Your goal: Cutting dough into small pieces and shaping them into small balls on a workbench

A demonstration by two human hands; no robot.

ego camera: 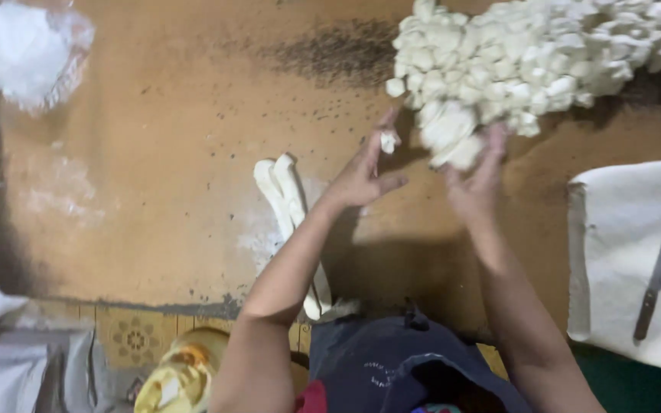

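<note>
1. Work surface: a worn orange-brown wooden table (154,229) with dark speckled patches and faint white flour smears, seen from above.
2. Main thing: a large heap of small, pale cream dough lumps (529,53) at the far right of the table. The lumps are irregular, roughly cube-like, matte and stuck loosely together. The heap's long axis runs left to right along the far edge, and a lobe hangs off its near-left end towards the person.
3. Left hand (361,180): raised just left of that lobe, fingers partly spread, with one small white dough piece (388,141) pinched at the fingertips.
4. Right hand (474,183): palm up against the near edge of the lobe, fingers touching the lumps. Whether it is closed on any of them I cannot tell; motion blur hides the fingertips.
5. Two long pale dough ropes (284,199) lie side by side on the table, left of the left forearm. Long axis runs far-left to near-right; the near ends pass under the forearm towards the table's near edge.
6. Far left corner: a clear plastic bag of white powder (24,50).
7. Right edge: a white cloth-covered board (613,252) carrying a dark, slim metal knife (658,268), long axis near to far, tilted slightly right at the far end.
8. Near centre: the person's dark blue apron (392,367).
</note>
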